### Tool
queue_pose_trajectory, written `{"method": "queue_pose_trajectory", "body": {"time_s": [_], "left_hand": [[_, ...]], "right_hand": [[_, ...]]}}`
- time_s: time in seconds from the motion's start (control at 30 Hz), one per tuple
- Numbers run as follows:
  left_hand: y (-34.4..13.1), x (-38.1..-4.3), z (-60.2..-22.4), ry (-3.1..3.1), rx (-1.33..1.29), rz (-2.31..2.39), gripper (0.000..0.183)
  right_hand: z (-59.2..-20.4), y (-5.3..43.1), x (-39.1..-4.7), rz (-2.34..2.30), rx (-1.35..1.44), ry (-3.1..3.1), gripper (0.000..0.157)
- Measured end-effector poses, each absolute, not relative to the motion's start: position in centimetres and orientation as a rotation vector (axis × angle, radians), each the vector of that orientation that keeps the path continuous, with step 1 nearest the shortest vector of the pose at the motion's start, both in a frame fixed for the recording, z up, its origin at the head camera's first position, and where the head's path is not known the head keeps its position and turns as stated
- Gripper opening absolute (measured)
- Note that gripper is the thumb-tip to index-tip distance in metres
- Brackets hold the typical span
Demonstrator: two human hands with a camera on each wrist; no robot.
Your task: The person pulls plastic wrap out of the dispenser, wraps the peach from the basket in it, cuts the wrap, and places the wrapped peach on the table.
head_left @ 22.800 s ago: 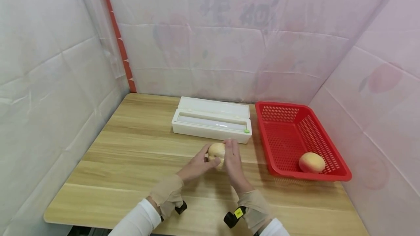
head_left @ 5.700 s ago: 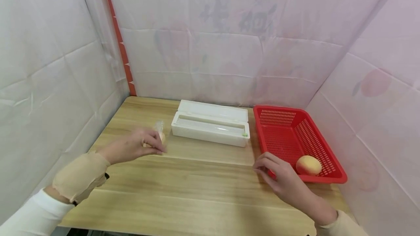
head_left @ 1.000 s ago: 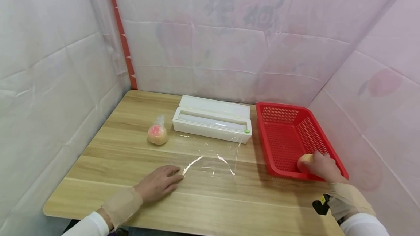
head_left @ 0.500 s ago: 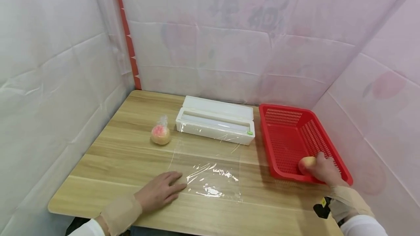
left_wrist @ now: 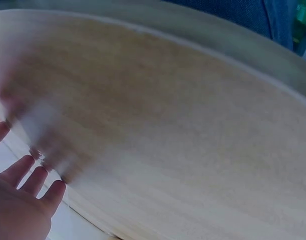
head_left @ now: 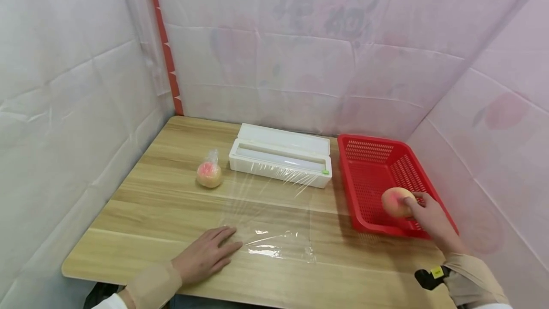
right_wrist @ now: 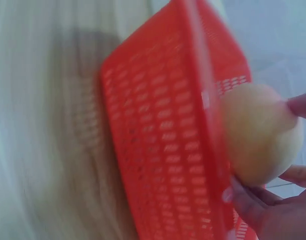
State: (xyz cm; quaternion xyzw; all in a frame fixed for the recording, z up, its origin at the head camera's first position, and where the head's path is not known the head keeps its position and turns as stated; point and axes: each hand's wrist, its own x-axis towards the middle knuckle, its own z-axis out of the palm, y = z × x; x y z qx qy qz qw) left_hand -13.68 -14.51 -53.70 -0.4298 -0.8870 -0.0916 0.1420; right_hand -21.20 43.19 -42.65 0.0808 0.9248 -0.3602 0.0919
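The person's right hand (head_left: 431, 216) has its thumb and fingers clamped round a yellow peach (head_left: 396, 202) with a pink blush, over the near right part of the red basket (head_left: 362, 225). From here I can't tell whether the fruit touches the basket anywhere; the right wrist view shows it close by the rim, thumb on one side and fingers on the other.

The left hand (head_left: 206, 255) lies low over the wooden table (head_left: 141, 218), palm down, its fingers extended and a little apart, wrapped round nothing. Its fingertips reach the near left corner of a sheet of clear film (head_left: 274, 244), which runs up the tabletop to a white box (head_left: 244, 165) and catches the light in bright creases along its near end.

The box sits towards the back of the table, its lid (head_left: 283, 139) tipped open behind it, a pale roll (head_left: 279, 157) inside and a small green piece (head_left: 326, 172) at its right end. Just left of it stands a second peach, the wrapped one (head_left: 208, 175), with its film gathered into a twist on top.

Tan wraps cover both wrists, and pale sheeting (head_left: 300, 61) hangs round the table on three sides
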Motion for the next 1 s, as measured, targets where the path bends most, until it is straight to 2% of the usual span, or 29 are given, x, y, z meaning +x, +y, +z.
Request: {"method": "queue_pose_trajectory", "body": {"time_s": [0.33, 0.5, 0.57, 0.73, 1.0], "left_hand": [[-14.4, -13.8, -54.1, -2.532, -1.246, -0.226, 0.044], [-14.4, -13.7, -53.9, -2.555, -1.237, -0.242, 0.045], [-14.4, -13.7, -53.8, -2.568, -1.231, -0.246, 0.046], [-14.4, -13.6, -53.9, -2.601, -1.224, -0.223, 0.045], [-14.4, -13.6, -54.2, -2.622, -1.211, -0.223, 0.045]], "right_hand": [[-41.1, 41.2, -20.9, -1.440, 0.216, 2.618, 0.061], [-39.9, 39.3, -20.7, -1.785, -0.023, 2.407, 0.034], [-39.7, 38.2, -20.8, -1.925, -0.131, 2.261, 0.028], [-39.4, 35.1, -21.0, -2.005, -0.272, 2.070, 0.038], [-40.0, 30.4, -20.8, -1.695, -0.347, 2.369, 0.045]]}}
